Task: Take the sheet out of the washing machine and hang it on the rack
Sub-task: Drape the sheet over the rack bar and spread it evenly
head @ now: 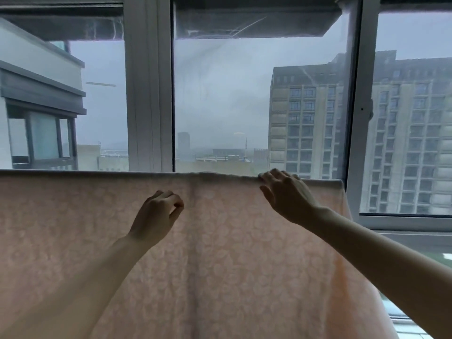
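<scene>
Fingers (pixel 276 174) rest atop sheet (pixel 220 265) (rack hidden beneath).

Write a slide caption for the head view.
Pink sheet hangs before the window; right hand on its top fold, left hand lower, fingers curled.

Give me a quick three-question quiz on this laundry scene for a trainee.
1. True or false: the sheet hangs spread out, with its top fold level.
2. Which hand rests on the sheet's top fold? A) left B) right
3. Fill in: directly behind the sheet is a ____.

Key: 1 true; 2 B, the right hand; 3 window.
</scene>
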Demonstrator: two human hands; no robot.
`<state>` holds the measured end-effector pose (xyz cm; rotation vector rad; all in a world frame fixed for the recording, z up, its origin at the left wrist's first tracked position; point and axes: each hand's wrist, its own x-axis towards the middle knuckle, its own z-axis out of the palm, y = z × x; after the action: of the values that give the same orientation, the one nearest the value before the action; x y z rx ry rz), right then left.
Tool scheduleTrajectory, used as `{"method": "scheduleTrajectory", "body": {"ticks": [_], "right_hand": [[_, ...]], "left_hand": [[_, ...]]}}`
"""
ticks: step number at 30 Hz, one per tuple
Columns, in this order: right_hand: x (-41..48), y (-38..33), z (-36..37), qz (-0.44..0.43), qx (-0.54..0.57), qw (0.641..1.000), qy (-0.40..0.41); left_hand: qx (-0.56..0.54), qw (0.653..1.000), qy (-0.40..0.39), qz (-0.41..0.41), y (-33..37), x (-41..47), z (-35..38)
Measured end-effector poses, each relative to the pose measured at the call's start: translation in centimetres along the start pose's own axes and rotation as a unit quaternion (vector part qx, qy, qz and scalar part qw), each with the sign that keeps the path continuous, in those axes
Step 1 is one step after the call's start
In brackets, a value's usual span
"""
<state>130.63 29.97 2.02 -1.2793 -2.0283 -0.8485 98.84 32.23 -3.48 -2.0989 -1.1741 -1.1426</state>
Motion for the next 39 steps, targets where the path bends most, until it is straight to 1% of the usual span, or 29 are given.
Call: {"method": "scheduleTrajectory", "body": {"ticks": [4,6,8,10,12,18,23,27,29,32,35,39], "right_hand": [[1.7,-2.4,1.0,-0.007,0.011,1.0,-0.003],[2.6,-3.5,1.5,-0.016,0.025,1.0,-0.006],[3.4,-4.8,1.9,-0.027,0.036,0.999,-0.014],[4.3,-5.9,2.3,-0.041,0.044,0.998,-0.018],[5.3,-7.0,2.8,-0.054,0.052,0.997,-0.019],[8.5,-10.2,4.4,-0.108,0.084,0.991,-0.007],[9.9,-12.5,5.7,-0.144,0.078,0.987,-0.001],[10.8,-13.5,6.6,-0.164,0.075,0.984,0.009],[11.1,-14.0,7.0,-0.168,0.066,0.983,0.011],[11.6,-14.6,7.5,-0.18,0.057,0.982,0.016],[12.6,-15.8,7.9,-0.189,0.081,0.978,0.015],[13.8,-17.3,8.5,-0.205,0.09,0.974,0.02]], "left_hand": [[0.011,0.998,0.054,-0.028,-2.4,1.6,-2.1],[0.027,0.996,0.071,-0.055,-4.2,2.4,-3.0],[0.051,0.992,0.063,-0.094,-6.4,2.7,-3.6],[0.064,0.988,0.035,-0.134,-8.4,2.5,-3.9],[0.073,0.986,0.018,-0.148,-9.9,2.2,-4.0],[0.123,0.987,0.047,-0.096,-11.2,3.0,-4.9],[0.153,0.985,0.045,-0.067,-11.7,3.8,-5.4],[0.153,0.982,0.095,-0.061,-11.3,2.7,-4.4],[0.147,0.982,0.108,-0.052,-11.1,1.3,-3.5],[0.14,0.986,0.086,-0.042,-11.2,-0.4,-2.2],[0.146,0.987,0.049,-0.039,-11.1,-1.6,-1.5],[0.143,0.988,0.053,-0.035,-11.0,-1.7,-2.0]]}}
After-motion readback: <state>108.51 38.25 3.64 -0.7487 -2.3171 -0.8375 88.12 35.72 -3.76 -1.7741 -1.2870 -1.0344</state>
